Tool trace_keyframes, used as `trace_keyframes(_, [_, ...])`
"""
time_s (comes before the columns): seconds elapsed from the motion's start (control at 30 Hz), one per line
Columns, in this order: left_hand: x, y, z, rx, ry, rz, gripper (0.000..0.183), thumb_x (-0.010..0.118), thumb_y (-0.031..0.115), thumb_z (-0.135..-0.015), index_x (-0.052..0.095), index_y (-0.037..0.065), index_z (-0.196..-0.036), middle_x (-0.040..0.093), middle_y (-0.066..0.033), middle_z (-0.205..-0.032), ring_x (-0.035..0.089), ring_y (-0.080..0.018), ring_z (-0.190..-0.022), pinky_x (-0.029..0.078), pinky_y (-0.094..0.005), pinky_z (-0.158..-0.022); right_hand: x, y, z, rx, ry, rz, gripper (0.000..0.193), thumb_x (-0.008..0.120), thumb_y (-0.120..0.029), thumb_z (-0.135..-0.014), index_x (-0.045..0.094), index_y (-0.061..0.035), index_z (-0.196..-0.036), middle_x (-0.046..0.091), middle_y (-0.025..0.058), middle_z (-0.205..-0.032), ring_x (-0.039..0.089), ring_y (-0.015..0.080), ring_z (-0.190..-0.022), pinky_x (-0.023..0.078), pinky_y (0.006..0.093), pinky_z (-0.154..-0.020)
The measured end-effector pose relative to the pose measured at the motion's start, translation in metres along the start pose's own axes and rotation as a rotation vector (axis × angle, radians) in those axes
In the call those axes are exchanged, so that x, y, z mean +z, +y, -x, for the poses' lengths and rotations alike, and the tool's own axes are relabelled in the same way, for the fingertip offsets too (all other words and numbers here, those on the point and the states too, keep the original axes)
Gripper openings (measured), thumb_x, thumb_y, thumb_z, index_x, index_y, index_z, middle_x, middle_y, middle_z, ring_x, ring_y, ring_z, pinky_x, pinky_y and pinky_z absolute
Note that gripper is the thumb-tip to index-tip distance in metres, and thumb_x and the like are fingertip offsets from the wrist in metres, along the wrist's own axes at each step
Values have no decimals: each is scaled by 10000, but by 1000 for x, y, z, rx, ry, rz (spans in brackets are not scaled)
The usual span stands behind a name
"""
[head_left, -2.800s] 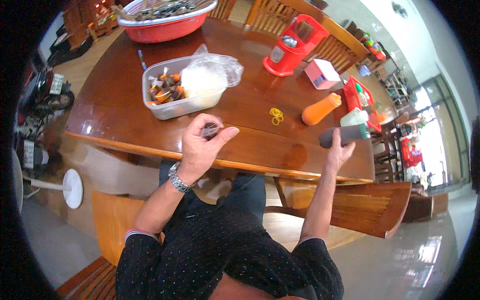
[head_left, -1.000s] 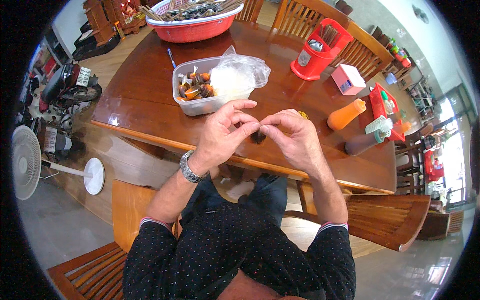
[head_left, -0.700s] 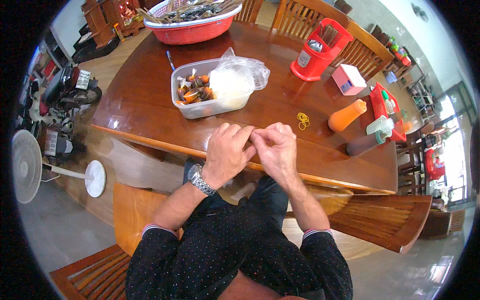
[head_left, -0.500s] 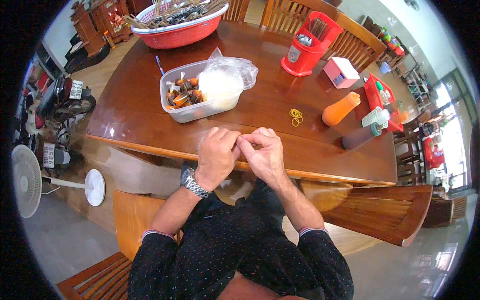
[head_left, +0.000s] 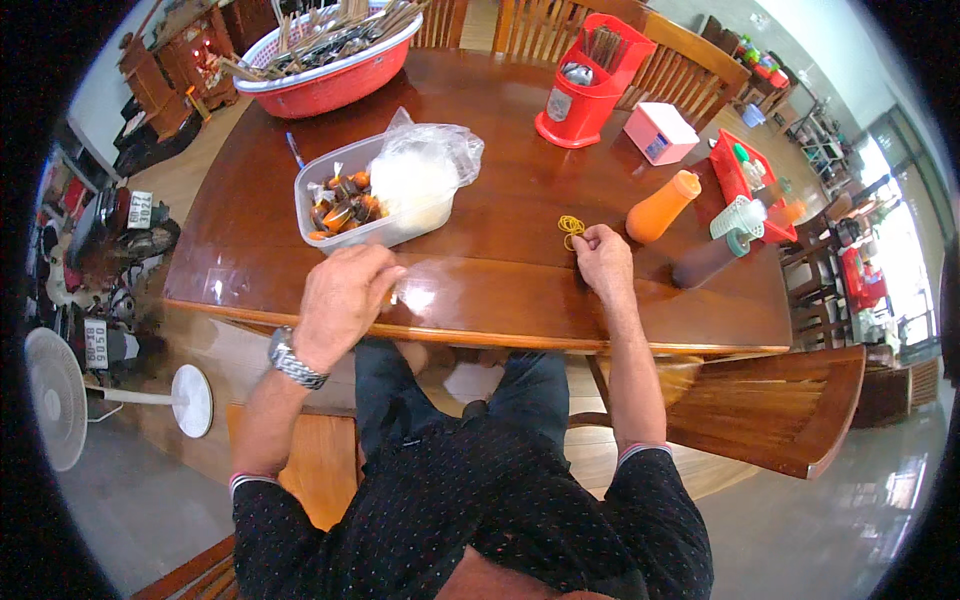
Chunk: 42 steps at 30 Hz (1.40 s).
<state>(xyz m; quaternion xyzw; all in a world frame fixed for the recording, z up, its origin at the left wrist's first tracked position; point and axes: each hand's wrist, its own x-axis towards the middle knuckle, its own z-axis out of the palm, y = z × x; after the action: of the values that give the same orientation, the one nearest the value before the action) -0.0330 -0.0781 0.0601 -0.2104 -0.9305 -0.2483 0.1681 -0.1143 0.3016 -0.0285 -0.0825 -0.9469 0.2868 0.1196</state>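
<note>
My right hand [head_left: 607,262] reaches over the table with thumb and fingers pinched at the edge of a small pile of yellow rubber bands [head_left: 570,226], gripping one at its near side. My left hand [head_left: 345,298], below a watch on the wrist, is curled closed at the table's front edge. What its fingers hold, if anything, is hidden. Just beyond it stands a translucent plastic container [head_left: 400,232]. Small tied bags of dark and orange sauce [head_left: 342,205] fill its left part; clear plastic bags [head_left: 425,175] are heaped at its right.
Right of the bands are an orange squeeze bottle [head_left: 663,207] and a dark bottle [head_left: 708,262]. A red utensil holder [head_left: 590,90], pink box [head_left: 661,133] and red condiment basket [head_left: 728,175] stand farther back. A chopstick-filled red basin [head_left: 330,88] and a pen [head_left: 295,150] are far left.
My hands were together at the table edge. Now they are apart: the right has moved right and forward to the rubber bands, the left has moved left near the container. The view has shifted slightly.
</note>
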Motion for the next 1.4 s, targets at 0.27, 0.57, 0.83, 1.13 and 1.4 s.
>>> trace_keyframes(0.27, [-35,4,-7,-65,-120,18,182,735,105,-906,582,8,-893,636,-193,-862,626,-404,-851,497,-484,-755,15,3,-7,74,-38,74,193,717,-250,-895,761,-62,-899,746,194,-938,719,384,-924,570,474,-853])
trace_keyframes(0.57, [-35,7,-8,-93,-151,31,205,734,113,-921,566,-1,-901,618,-209,-886,607,-426,-885,481,-506,-769,3,6,12,47,110,-312,177,632,-171,-988,630,7,-987,707,225,-922,692,400,-893,536,457,-808])
trace_keyframes(0.83, [-38,11,-16,145,-123,-86,152,719,79,-906,604,-8,-957,645,-213,-930,621,-429,-934,504,-515,-815,9,17,26,-6,136,-341,210,607,-170,-988,722,-4,-1043,730,235,-1060,690,411,-1052,538,476,-911])
trace_keyframes(1.13, [-46,35,-38,303,18,-242,186,689,168,-941,596,9,-968,629,-179,-922,615,-397,-906,509,-483,-776,-1,-4,24,-121,268,-410,144,741,-131,-941,759,-19,-1031,756,116,-952,719,199,-870,564,338,-796])
trace_keyframes(1.4, [-30,53,-59,355,27,-13,138,648,170,-974,651,32,-978,679,-152,-960,657,-346,-928,523,-468,-814,-54,-75,43,-232,121,-796,111,748,-90,-936,755,7,-991,740,86,-973,689,158,-897,549,305,-819])
